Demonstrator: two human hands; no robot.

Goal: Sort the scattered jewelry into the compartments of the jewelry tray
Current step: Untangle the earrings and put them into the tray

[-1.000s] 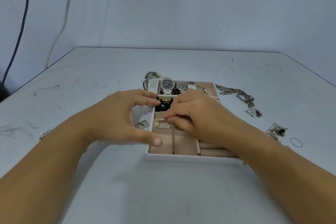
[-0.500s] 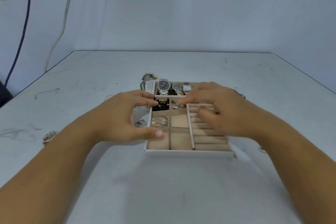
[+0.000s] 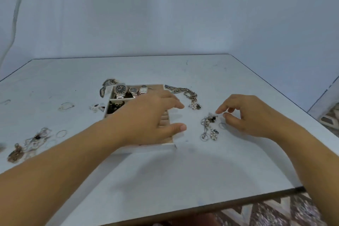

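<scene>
The white jewelry tray (image 3: 146, 147) with beige compartments sits mid-table; its back row holds watches (image 3: 121, 90) and a left cell holds dark beads (image 3: 114, 107). My left hand (image 3: 152, 117) hovers spread over the tray, covering most of it, and holds nothing. My right hand (image 3: 245, 115) is right of the tray, fingers curled and apart, just above a small pile of silver chains and earrings (image 3: 209, 126) and a thin ring (image 3: 222, 126). Nothing is pinched between its fingers.
A silver chain necklace (image 3: 185, 93) lies behind the tray's right corner. To the left lie hoops (image 3: 66, 106), a ring (image 3: 61, 133), tangled necklaces (image 3: 34, 138) and a brown pendant (image 3: 15, 154). The table's front edge (image 3: 238, 201) and right edge are near; patterned floor shows beyond.
My right hand left the tray and moved right to the pile of chains. My left hand slid from the tray's left side across its top. The view shifted right.
</scene>
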